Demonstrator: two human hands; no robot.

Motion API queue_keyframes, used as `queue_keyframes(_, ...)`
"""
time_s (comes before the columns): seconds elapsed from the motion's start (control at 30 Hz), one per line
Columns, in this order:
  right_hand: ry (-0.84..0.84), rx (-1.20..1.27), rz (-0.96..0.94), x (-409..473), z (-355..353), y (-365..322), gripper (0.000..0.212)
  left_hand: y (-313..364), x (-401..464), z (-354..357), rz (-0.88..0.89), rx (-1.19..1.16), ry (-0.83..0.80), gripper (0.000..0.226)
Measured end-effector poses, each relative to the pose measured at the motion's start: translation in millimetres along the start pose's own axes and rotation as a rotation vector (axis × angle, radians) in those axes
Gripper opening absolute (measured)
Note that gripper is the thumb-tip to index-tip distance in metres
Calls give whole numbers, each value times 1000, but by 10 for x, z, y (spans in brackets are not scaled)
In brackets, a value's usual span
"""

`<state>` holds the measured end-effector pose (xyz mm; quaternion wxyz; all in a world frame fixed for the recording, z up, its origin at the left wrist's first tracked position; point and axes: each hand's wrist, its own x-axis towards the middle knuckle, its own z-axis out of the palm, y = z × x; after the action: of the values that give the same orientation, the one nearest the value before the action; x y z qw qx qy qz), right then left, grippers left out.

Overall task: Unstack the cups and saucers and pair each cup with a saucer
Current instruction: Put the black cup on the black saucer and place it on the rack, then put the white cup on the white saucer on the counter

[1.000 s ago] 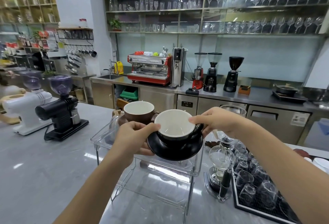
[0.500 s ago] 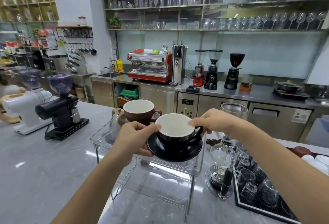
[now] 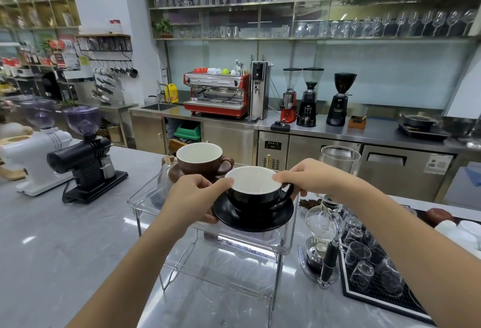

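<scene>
A clear acrylic riser shelf [image 3: 145,198] stood on the grey counter. Over the shelf's right part sat the black saucer [image 3: 260,219] carrying the black cup [image 3: 253,194]. At the shelf's far left corner, the brown cup [image 3: 200,158] rested on its brown saucer [image 3: 173,175]. The left hand [image 3: 194,197] gripped the black saucer's left rim, thumb touching the cup's lip. The right hand [image 3: 309,178] pinched the black cup's rim above the handle.

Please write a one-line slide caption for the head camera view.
Both hands, left and right, hold a black cup on its black saucer over a clear rack.
</scene>
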<state>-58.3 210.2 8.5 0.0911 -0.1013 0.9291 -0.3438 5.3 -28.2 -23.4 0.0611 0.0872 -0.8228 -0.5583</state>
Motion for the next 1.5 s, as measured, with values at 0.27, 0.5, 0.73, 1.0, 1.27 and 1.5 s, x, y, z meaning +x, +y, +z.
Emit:
queue_keyframes(0.27,127,48,-85,-62,10,45,39,-43,-39,1,149,284,170,51)
queue_keyframes(0.5,340,91,-147,-180,77,50,37,-19,-154,14,411,377,409,35)
queue_keyframes(0.73,591,-61,-308,-589,185,151,37,-47,-396,171,677,443,408,41)
queue_keyframes(1.0,647,-215,-356,-1205,464,410,47,-219,-849,442,816,588,391,43)
queue_keyframes(1.27,599,-272,-358,-1729,957,649,67,-626,-1281,664,831,620,187,53)
queue_keyframes(1.5,457,-193,-213,-2020,1374,942,70,-1018,-1580,825,779,445,56,50)
